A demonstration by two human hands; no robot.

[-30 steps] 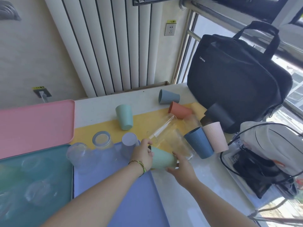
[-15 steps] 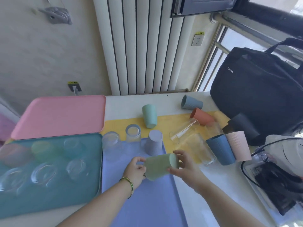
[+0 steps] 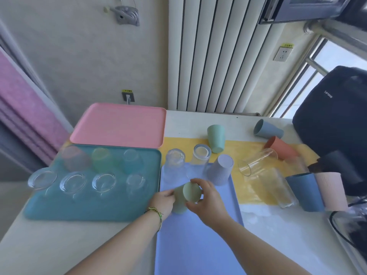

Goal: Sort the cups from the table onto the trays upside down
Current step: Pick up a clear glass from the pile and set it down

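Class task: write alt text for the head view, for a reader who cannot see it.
The left hand and right hand hold a pale green plastic cup, base up, above a lilac-blue tray. Left, a teal tray carries upturned clear glasses; a pink tray lies behind it, and more cups sit scattered right.

Sage-green cup (image 3: pixel 187 195): base up, tilted, held over lavender-blue tray (image 3: pixel 198 245) | lilac cup (image 3: pixel 221 171), two clear glasses (image 3: pixel 175 167): inverted at its far edge | teal tray (image 3: pixel 95 211): two rows of inverted cups | loose cups (image 3: pixel 268 130): scattered on surface (image 3: pixel 288 225), several on their sides.
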